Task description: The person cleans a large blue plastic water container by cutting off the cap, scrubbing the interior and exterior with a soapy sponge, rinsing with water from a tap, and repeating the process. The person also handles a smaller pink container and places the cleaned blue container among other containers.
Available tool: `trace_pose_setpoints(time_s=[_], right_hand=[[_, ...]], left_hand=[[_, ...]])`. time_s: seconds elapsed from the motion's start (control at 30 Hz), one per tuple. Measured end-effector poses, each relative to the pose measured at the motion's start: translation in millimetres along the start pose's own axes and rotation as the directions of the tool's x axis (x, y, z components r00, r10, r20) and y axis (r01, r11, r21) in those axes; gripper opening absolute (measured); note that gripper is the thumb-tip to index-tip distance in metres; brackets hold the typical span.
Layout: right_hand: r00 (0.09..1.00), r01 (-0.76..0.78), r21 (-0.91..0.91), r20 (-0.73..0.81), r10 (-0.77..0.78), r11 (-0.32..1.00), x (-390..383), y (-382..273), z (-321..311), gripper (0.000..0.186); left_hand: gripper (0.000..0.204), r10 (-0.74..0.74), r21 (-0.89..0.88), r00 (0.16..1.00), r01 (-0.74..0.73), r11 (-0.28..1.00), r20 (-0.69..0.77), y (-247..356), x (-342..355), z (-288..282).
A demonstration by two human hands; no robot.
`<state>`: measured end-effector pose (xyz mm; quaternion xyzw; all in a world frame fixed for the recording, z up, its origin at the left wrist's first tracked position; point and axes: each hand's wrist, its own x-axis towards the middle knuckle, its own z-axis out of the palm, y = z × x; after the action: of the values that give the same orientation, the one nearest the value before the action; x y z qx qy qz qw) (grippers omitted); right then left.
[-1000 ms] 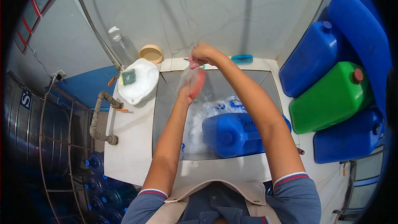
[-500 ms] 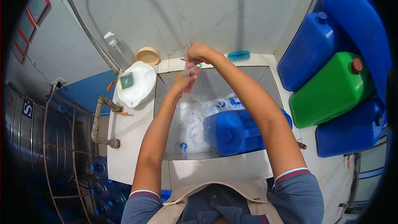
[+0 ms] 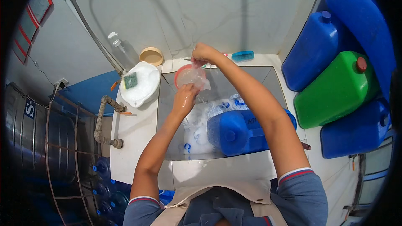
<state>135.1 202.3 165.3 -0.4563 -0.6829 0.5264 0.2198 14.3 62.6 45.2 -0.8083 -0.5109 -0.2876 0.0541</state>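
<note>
My left hand (image 3: 186, 96) is closed on the near edge of a pink round shallow piece (image 3: 181, 72) with clear wet plastic (image 3: 201, 83) over it. My right hand (image 3: 203, 55) pinches the top of that plastic, higher up. Both are above a sink (image 3: 270, 81) holding foam, clear items with blue rings (image 3: 187, 146) and a large blue jerrycan (image 3: 230, 135) lying on its side. A thin streak, perhaps water, runs down near my hands. Left of the sink stands a white basin (image 3: 145, 88) of suds with a green sponge (image 3: 130, 80).
Several jerrycans, blue (image 3: 308, 54) and green (image 3: 322, 96), line the right. A pump bottle (image 3: 119, 44), beige round container (image 3: 151, 56) and blue brush (image 3: 243, 56) are at the back. Pipes (image 3: 99, 125), a steel tank (image 3: 29, 138) and large bottles (image 3: 101, 167) are on the left.
The pink piece has turned from edge-on to face-up and swung leftward under the plastic. My left hand has moved to its near edge; my right hand stays high.
</note>
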Motion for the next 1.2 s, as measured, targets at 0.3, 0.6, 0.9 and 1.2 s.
trace_pose_setpoints(time_s=[0.3, 0.6, 0.9, 1.2], right_hand=[[0.995, -0.078, 0.070, 0.064, 0.073, 0.994, -4, -12, 1, 0.013], [0.999, -0.032, 0.028, 0.042, 0.031, 0.999, -5, -12, -1, 0.012], [1.000, 0.019, -0.061, 0.004, -0.019, 0.998, 4, 1, -1, 0.013], [0.999, -0.025, -0.093, 0.045, 0.029, 0.995, 3, 0, 2, 0.014]], left_hand=[[0.025, -0.453, -0.718, 0.558, 0.566, -0.405, 0.695, -52, 47, 30], [0.020, -0.451, -0.724, 0.705, 0.670, 0.168, 0.548, -45, 59, 27], [0.014, 0.003, -0.008, 0.999, -0.002, 1.000, 0.052, -9, 21, -9], [0.013, 0.035, -0.016, 0.999, -0.034, 0.999, 0.023, 8, 1, -11]])
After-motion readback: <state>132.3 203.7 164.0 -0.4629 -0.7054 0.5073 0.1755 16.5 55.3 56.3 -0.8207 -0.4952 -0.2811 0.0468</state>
